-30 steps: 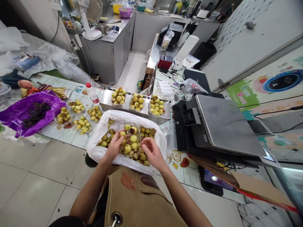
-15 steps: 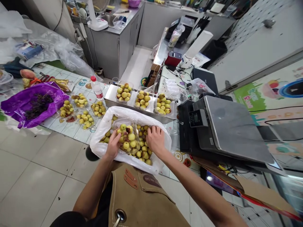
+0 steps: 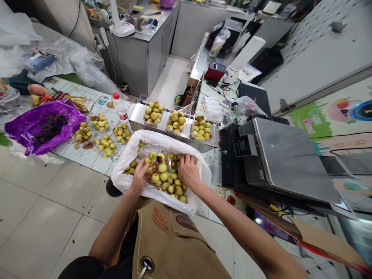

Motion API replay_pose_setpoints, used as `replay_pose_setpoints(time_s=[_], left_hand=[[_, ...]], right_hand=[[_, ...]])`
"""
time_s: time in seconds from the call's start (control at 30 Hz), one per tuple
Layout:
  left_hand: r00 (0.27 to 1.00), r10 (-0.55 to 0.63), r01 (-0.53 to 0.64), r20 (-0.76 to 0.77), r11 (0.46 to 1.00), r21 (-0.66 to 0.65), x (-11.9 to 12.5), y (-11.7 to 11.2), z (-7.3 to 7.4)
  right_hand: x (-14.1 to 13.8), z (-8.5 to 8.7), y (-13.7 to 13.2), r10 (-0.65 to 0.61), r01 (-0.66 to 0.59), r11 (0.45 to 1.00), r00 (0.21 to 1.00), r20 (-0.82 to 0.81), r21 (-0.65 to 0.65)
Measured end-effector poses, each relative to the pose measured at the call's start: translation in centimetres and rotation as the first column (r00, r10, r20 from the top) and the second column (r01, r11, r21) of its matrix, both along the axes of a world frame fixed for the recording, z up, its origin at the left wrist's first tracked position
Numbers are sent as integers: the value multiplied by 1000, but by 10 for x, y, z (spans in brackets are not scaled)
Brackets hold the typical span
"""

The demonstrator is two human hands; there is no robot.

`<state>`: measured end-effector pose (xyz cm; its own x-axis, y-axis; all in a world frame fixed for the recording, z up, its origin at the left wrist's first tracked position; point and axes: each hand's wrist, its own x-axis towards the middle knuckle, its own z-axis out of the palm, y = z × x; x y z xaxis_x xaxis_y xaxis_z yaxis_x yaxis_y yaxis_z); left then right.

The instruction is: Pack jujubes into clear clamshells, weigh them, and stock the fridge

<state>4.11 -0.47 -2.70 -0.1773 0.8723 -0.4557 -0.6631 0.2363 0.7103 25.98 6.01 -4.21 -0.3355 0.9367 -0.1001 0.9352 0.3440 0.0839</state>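
Observation:
A clear plastic container (image 3: 166,155), partly filled with yellow-green, brown-blotched jujubes (image 3: 162,167), is gripped at its left side by my left hand (image 3: 140,178). It sits over an opened white plastic bag (image 3: 123,188) of loose jujubes (image 3: 178,189). Inside the bag's right part, my right hand (image 3: 188,170) reaches down among the fruit with its fingers curled. The fingertips are hidden, so I cannot see what they hold. Behind the bag, filled containers of jujubes (image 3: 176,122) stand on a metal ledge (image 3: 139,114). More filled containers (image 3: 106,146) stand to the left.
Dark grapes (image 3: 50,126) lie in a purple bag (image 3: 20,128) at the left. A red-capped bottle (image 3: 120,107) stands behind the filled containers. To the right is a scale (image 3: 290,159) with a metal platform. A grey cabinet (image 3: 130,58) and red box (image 3: 215,73) are farther back.
The view has shifted slightly. My right hand has moved a little to the left among the jujubes. My left hand keeps hold of the container.

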Motion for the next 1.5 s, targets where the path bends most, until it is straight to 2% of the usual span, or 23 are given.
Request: replay_pose_setpoints(time_s=[0.2, 0.3, 0.4, 0.57, 0.73, 0.83, 1.07, 1.3, 1.5], left_hand=[[998, -56, 54, 34, 998, 38, -1, 1, 3], [998, -53, 51, 24, 998, 48, -1, 1, 5], [1000, -21, 20, 17, 999, 33, -2, 1, 5], [1000, 6, -6, 20, 1000, 8, -3, 2, 2], [1000, -21, 20, 11, 999, 26, -3, 2, 1], [1000, -17, 16, 12, 1000, 24, -2, 2, 2], [1000, -3, 2, 17, 1000, 26, -2, 1, 2], [1000, -16, 16, 16, 999, 35, -3, 2, -1], [991, 90, -96, -100, 994, -58, 3, 6, -8]], right_hand=[[-13, -7, -1, -137, 142, 989, 986, -97, 49], [-20, -8, 0, -219, 221, 975, 970, -104, 5], [-24, -9, -2, -245, 242, 969, 965, -90, -49], [-22, -9, -2, -155, 150, 985, 986, -57, -84], [-6, 0, 12, -31, 16, 972, 998, -59, -236], [-1, 5, 17, 11, -27, 959, 998, -56, -283], [-1, 7, 17, 33, -47, 952, 998, -52, -303], [-1, 6, 13, 130, -145, 954, 989, -74, -263], [3, 3, 15, 203, -241, 916, 968, -148, -322]])
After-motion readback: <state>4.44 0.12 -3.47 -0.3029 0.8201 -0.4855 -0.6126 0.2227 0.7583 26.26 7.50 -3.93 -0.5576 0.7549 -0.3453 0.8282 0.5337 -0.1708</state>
